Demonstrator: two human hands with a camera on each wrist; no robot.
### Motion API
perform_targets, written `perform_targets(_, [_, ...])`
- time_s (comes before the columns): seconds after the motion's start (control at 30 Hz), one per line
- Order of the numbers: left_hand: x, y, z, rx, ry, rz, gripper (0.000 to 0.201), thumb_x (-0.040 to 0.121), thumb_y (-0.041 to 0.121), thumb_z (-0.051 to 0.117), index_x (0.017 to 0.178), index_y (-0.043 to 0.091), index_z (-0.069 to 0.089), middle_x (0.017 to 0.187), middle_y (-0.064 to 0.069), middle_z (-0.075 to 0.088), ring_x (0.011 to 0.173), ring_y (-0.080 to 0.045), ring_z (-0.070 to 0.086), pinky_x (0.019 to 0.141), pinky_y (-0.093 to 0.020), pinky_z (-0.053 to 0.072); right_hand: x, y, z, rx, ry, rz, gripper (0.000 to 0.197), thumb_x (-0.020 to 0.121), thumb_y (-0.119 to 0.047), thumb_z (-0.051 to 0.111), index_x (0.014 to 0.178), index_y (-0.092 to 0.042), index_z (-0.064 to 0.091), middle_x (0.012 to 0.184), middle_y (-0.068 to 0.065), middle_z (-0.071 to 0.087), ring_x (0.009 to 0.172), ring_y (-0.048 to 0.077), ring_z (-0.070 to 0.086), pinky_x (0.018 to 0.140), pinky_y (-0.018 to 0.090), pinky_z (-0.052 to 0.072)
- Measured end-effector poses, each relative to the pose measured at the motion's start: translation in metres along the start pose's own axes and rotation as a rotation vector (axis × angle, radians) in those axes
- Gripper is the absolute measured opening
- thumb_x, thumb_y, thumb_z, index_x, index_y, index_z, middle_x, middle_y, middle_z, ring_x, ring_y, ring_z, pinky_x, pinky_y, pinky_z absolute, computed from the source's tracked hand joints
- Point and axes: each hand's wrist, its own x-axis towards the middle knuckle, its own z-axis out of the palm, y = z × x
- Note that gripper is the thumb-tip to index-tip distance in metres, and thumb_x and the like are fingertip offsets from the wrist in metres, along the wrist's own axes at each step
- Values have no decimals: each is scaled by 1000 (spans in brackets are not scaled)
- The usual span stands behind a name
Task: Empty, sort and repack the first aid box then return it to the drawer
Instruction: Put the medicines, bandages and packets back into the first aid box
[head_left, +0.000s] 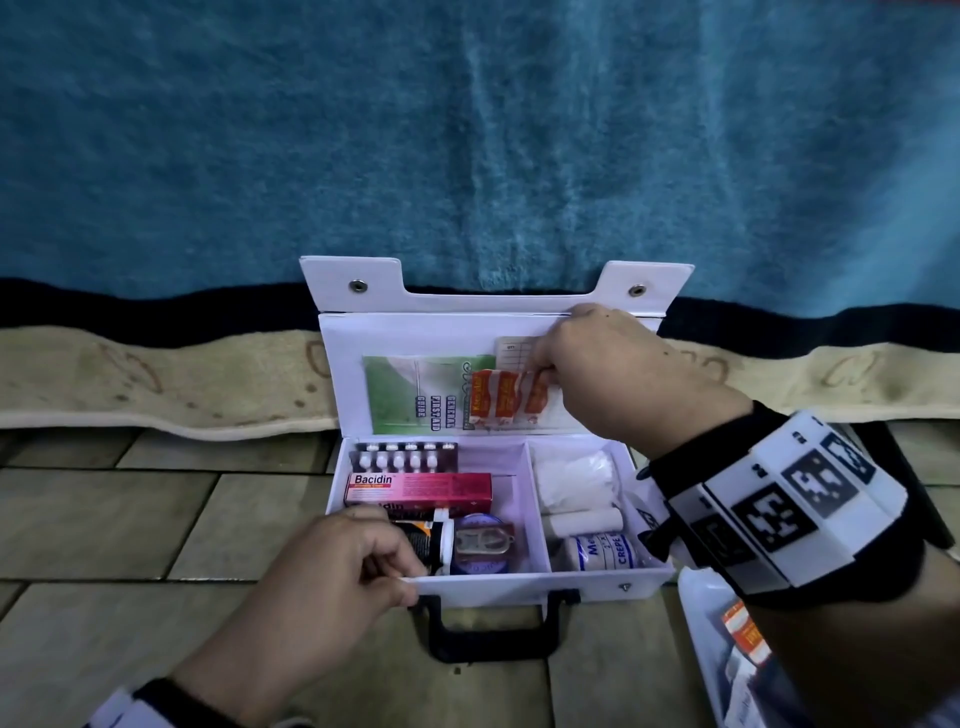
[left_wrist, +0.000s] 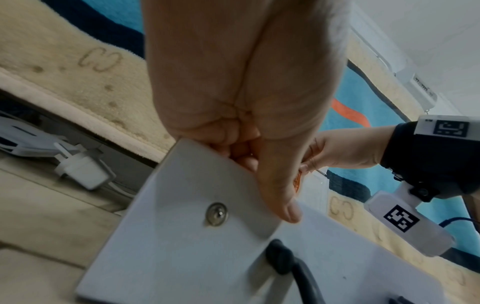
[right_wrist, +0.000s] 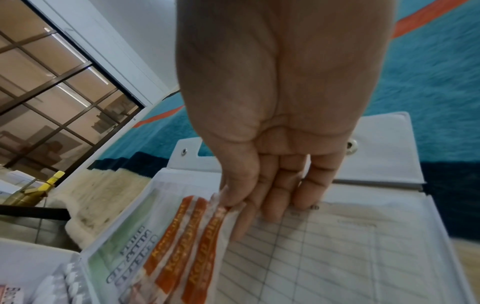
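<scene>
The first aid box (head_left: 519, 579) sits open on the tiled floor, lid leaning back against the blue blanket (head_left: 467, 130). Her left hand (head_left: 332, 566) curls over the front wall, thumb outside, steadying it. The right hand (head_left: 613, 374) pinches a strip of orange plasters (head_left: 506, 397) at the lid's clear pocket (head_left: 415, 395). Those sachets look light, limp and slick; I'd take them by the top edge, since a loose pinch could let them fan or slip
</scene>
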Motion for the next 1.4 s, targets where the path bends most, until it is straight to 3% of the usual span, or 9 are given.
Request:
perform_targets(0.2, [0, 1, 1, -7, 4, -9, 28, 62, -1, 81, 56, 25, 70, 76, 19, 62, 65, -6, 60, 56, -9, 40, -8, -5, -2, 84, 30, 65, 34, 86, -4, 45, 113, -21, 58, 108, 4, 60, 107, 24, 47, 90, 35, 35])
perform_targets(0.53, [0, 0, 1, -1, 15, 0, 33, 61, -1, 80, 59, 31, 70, 73, 18, 63, 66, -6, 60, 54, -9, 40, -8, -4, 7, 127, 163, 71, 27, 81, -9, 57, 92, -30, 69, 100, -6, 63, 102, 19, 56, 92, 32, 31])
perform_targets(0.7, [0, 1, 2, -3, 20, 6, 42, 62, -2, 80, 60, 38, 68, 72, 17, 63, 64, -6, 59, 54, -11, 40, -23, -2, 5, 205, 167, 106, 35, 84, -9, 56, 112, -29, 65, 115, 0, 61, 108, 26, 57, 94, 34, 44])
perform_targets(0.8, [2, 0, 2, -12, 21, -4, 41, 62, -4, 79, 62, 36, 69, 71, 18, 63, 62, -6, 57, 53, -10, 39, -50, 6, -6, 321, 244, 194, 26, 88, -15, 56, 106, -28, 69, 116, -3, 63, 102, 21, 60, 91, 35, 49])
perform_targets(0.93, [2, 0, 2, -5, 16, 9, 42, 63, -5, 79, 66, 36, 69, 65, 19, 64, 61, -6, 57, 52, -10, 39, -106, 31, -7, 387, 273, 344, 18, 86, -14, 61, 94, -22, 74, 97, -2, 71, 83, 15, 61, 76, 26, 45])
perform_targets(1.03, [2, -1, 3, 14, 23, 6, 36, 63, -4, 79, 62, 30, 70, 67, 16, 65, 60, -5, 55, 51, -11, 38, -151, 56, 10, 338, 150, 513, 16, 85, -17, 64, 96, -22, 74, 94, 1, 72, 78, 14, 59, 67, 21, 34])
perform_targets(1.2, [2, 1, 3, 41, 5, 12, 34, 64, -4, 79, 53, 26, 68, 64, 17, 64, 57, -2, 54, 50, -8, 37, -203, 74, 57, 122, -593, 547, 38, 88, -35, 60, 124, -27, 56, 124, -3, 60, 111, 13, 56, 77, 17, 33])
perform_targets(1.3, [1, 1, 3, 61, 5, 13, 33, 64, -3, 80, 51, 26, 69, 67, 18, 64, 56, 0, 54, 49, -8, 36, -211, 72, 73, 182, -548, 536, 29, 95, -27, 48, 123, -21, 53, 120, 0, 63, 106, 15, 58, 83, 23, 40])
perform_targets(1.4, [2, 0, 3, 73, 17, 24, 39, 64, -1, 81, 66, 37, 70, 71, 18, 65, 56, 0, 54, 49, -7, 35, -204, 73, 79, 268, -418, 602, 30, 97, -28, 45, 123, -16, 51, 117, 8, 63, 103, 23, 59, 77, 28, 40])
